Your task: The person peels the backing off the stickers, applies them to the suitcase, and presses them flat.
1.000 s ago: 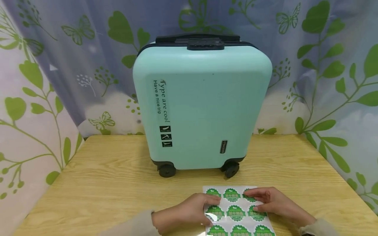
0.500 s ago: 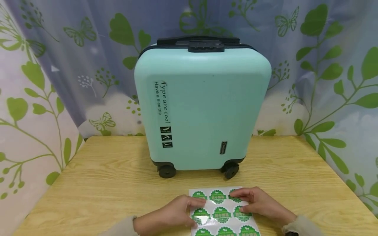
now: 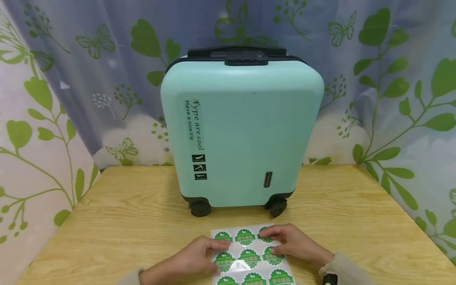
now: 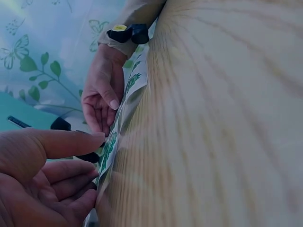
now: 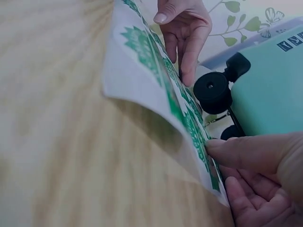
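Note:
A white sheet of round green stickers [image 3: 250, 258] lies on the wooden table in front of a mint-green suitcase [image 3: 242, 134]. My left hand [image 3: 199, 253] rests its fingertips on the sheet's left part, thumb spread toward the near side. On the opposite side, my right hand [image 3: 293, 242] touches the upper right stickers with its thumb and fingers, loosely bent. Both hands stay on the sheet's printed face. In the right wrist view, a near corner of the sticker sheet [image 5: 142, 80] bends up off the wood. The head view cuts off the sheet's bottom edge.
The suitcase stands upright on black wheels [image 3: 200, 208] toward the back of the table [image 3: 107, 221]. Behind it hangs a curtain [image 3: 117, 79] printed with leaves and butterflies. A dark band [image 3: 329, 279] circles the right wrist.
Both hands and the sticker sheet have slid left across the table together, keeping about the same spacing. The suitcase stays in place; the head view shifts slightly.

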`<action>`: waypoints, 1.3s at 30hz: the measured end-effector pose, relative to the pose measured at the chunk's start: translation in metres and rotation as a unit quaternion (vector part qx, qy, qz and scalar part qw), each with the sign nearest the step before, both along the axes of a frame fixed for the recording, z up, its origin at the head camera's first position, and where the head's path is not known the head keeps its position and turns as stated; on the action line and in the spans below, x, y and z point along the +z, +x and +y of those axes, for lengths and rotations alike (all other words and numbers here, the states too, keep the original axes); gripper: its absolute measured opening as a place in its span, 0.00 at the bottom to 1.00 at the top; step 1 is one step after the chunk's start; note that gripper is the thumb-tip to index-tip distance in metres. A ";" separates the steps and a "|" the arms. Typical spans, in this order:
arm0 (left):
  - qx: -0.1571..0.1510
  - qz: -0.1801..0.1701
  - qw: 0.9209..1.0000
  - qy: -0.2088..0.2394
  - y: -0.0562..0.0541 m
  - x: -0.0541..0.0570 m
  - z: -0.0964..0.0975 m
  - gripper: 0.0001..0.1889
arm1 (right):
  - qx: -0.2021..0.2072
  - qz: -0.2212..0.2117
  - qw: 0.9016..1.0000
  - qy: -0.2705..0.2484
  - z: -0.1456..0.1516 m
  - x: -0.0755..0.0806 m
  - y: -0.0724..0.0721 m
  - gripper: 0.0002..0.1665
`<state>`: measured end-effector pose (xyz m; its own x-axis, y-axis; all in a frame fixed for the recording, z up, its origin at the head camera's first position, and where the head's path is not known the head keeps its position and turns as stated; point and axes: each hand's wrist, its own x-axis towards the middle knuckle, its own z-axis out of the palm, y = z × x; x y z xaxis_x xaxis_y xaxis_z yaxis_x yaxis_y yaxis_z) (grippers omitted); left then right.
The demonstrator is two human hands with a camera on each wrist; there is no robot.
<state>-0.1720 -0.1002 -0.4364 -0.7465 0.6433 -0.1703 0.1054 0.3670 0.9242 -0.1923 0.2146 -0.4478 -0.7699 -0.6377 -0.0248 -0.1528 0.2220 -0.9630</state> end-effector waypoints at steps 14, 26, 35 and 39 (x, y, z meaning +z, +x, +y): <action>0.000 -0.038 0.997 0.064 0.000 -0.002 -0.015 0.26 | 0.004 -0.008 1.000 0.026 -0.014 0.001 -0.003 0.22; -0.006 -0.041 0.996 0.076 -0.003 -0.004 -0.014 0.25 | -0.010 -0.016 0.999 0.039 -0.012 0.004 0.003 0.23; 0.056 -0.076 0.991 0.099 -0.002 -0.002 -0.017 0.22 | -0.009 -0.006 0.999 0.042 -0.013 0.007 0.008 0.22; 0.088 -0.068 0.987 0.115 -0.002 -0.003 -0.020 0.20 | -0.017 0.008 0.998 0.056 -0.013 0.009 0.007 0.22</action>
<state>-0.1741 -0.1198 -0.4396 -0.8301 0.5395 -0.1410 -0.0713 0.1482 0.9864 -0.1852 0.2013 -0.4389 -0.7918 -0.6051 -0.0828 -0.1581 0.3341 -0.9292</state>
